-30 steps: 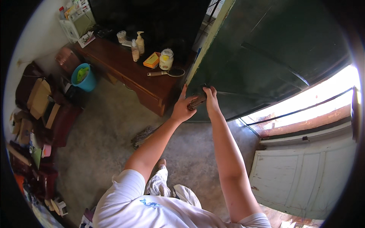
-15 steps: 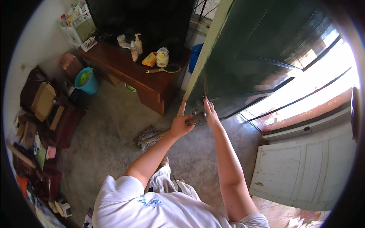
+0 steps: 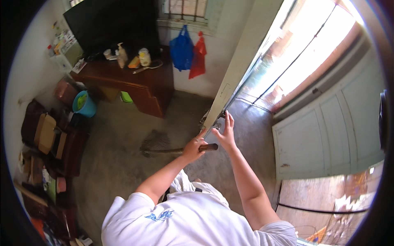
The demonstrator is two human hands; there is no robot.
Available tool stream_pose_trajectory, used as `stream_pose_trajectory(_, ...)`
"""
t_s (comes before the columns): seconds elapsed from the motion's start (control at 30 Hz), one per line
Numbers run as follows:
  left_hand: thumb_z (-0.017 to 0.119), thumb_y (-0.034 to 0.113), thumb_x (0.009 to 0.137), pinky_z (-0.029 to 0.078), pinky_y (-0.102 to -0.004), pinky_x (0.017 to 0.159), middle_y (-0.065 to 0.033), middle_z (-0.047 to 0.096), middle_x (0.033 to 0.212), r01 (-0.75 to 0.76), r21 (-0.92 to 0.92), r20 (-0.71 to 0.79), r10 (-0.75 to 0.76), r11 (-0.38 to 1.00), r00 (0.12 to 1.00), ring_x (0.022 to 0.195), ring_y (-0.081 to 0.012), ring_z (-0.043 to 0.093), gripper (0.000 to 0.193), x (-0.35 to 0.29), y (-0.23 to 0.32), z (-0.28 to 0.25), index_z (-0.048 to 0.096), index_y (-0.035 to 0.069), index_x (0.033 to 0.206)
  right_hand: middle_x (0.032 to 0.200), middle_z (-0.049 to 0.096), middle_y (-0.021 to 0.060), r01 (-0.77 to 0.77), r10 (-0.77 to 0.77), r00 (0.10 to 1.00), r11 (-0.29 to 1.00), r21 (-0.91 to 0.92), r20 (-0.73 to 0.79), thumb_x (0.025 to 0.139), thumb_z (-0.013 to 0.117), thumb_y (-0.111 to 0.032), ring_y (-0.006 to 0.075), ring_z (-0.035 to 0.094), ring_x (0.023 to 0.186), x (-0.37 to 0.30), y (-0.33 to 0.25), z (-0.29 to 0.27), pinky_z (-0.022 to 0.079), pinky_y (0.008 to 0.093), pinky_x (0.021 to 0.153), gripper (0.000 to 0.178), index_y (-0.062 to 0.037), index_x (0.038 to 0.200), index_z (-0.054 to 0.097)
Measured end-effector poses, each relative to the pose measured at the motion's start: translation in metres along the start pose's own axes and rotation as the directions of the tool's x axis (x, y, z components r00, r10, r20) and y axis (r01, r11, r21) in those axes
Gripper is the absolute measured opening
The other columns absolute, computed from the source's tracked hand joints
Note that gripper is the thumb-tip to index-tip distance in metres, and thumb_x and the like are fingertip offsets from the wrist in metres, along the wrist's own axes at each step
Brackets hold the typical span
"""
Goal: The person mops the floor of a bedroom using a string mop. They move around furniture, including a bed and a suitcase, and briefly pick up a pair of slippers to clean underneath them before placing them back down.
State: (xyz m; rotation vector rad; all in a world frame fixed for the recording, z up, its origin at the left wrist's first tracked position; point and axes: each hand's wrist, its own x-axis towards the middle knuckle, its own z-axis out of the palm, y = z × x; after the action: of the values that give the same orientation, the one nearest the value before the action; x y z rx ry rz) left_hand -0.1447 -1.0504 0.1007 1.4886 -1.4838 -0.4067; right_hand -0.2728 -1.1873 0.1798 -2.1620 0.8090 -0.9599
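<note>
My left hand (image 3: pixel 193 151) is wrapped round the wooden handle of a mop (image 3: pixel 156 141), whose grey strings rest on the floor to the left. The handle's end sticks out past my fingers toward the right. One finger of that hand reaches up to the edge of a door (image 3: pixel 231 80), which I see nearly edge-on. Fingers apart, my right hand (image 3: pixel 227 133) is at the door's right side, with fingertips by the metal lock (image 3: pixel 218 124). Part of the lock is hidden behind the fingers and the door edge.
A brown desk (image 3: pixel 119 82) with a large black screen, bottles and a hairbrush stands at the back left. Blue (image 3: pixel 182 48) and red bags (image 3: pixel 198 57) hang on the wall. A turquoise bin (image 3: pixel 84 105) and cluttered dark chair (image 3: pixel 76 153) are left; a pale door leaf (image 3: pixel 328 135) stands right.
The green door has swung from showing its broad dark face to nearly edge-on, uncovering the wall bags and window. My right hand's fingers have spread; the mop has turned with my left hand.
</note>
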Motion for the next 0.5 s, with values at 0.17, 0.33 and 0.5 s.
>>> stream_pose_trajectory(0.17, 0.075, 0.010, 0.066, 0.050, -0.0400, 0.071, -0.0091, 0.065, 0.087, 0.146, 0.073, 0.041, -0.149, 0.987, 0.988, 0.085, -0.0286, 0.063, 0.032, -0.031, 0.020, 0.026, 0.064, 0.014, 0.095, 0.145, 0.026, 0.0171, -0.167, 0.149, 0.930, 0.986, -0.028, -0.335, 0.073, 0.079, -0.028, 0.0329, 0.034, 0.132, -0.057, -0.029, -0.046, 0.035, 0.0412, 0.105, 0.093, -0.0030, 0.144, 0.024)
stream_pose_trajectory(0.33, 0.073, 0.024, 0.071, 0.049, -0.0416, 0.064, -0.0079, 0.065, 0.083, 0.235, 0.300, 0.206, -0.303, 0.925, 0.930, 0.077, -0.0292, 0.063, 0.024, -0.033, 0.008, 0.044, 0.062, 0.013, 0.090, 0.126, 0.050, 0.0161, -0.203, 0.313, 0.790, 0.945, 0.257, -0.527, 0.083, 0.070, -0.012, 0.0260, 0.052, 0.113, -0.088, 0.005, -0.088, 0.043, 0.0358, 0.096, 0.066, -0.0005, 0.138, 0.036)
stream_pose_trajectory(0.5, 0.074, 0.027, 0.071, 0.049, -0.0424, 0.066, -0.0074, 0.064, 0.083, 0.192, 0.385, 0.217, -0.290, 0.903, 0.932, 0.080, -0.0289, 0.063, 0.025, -0.028, 0.016, 0.053, 0.061, 0.014, 0.089, 0.110, 0.054, 0.0083, -0.267, 0.300, 0.713, 0.952, 0.149, -0.634, 0.091, 0.057, -0.003, 0.0171, 0.052, 0.097, -0.109, 0.037, -0.149, 0.042, 0.0280, 0.087, 0.045, -0.0002, 0.132, 0.040)
